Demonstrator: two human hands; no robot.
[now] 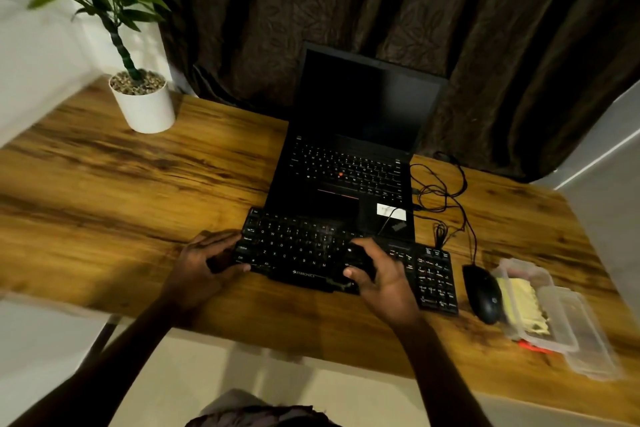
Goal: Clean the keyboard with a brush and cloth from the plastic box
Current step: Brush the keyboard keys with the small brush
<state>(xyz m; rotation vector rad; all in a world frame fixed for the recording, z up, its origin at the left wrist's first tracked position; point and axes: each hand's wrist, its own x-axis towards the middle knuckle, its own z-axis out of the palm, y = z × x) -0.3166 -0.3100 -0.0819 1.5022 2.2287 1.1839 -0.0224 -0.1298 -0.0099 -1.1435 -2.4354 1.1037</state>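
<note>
Gripping the keyboard (294,246): left hand (204,263) at its end, right hand (381,277) mid-front.

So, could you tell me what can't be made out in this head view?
All in the head view:
- What the right hand holds, if anything: its curled fingers lie over the dark keyboard, black on black.
- Box contents: blurred, only something yellowish shows.
- Red item at the box's near side: mostly hidden under the box and lid.

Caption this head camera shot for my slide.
Left hand and right hand hold a black keyboard before an open laptop; the plastic box sits beside the mouse.
</note>
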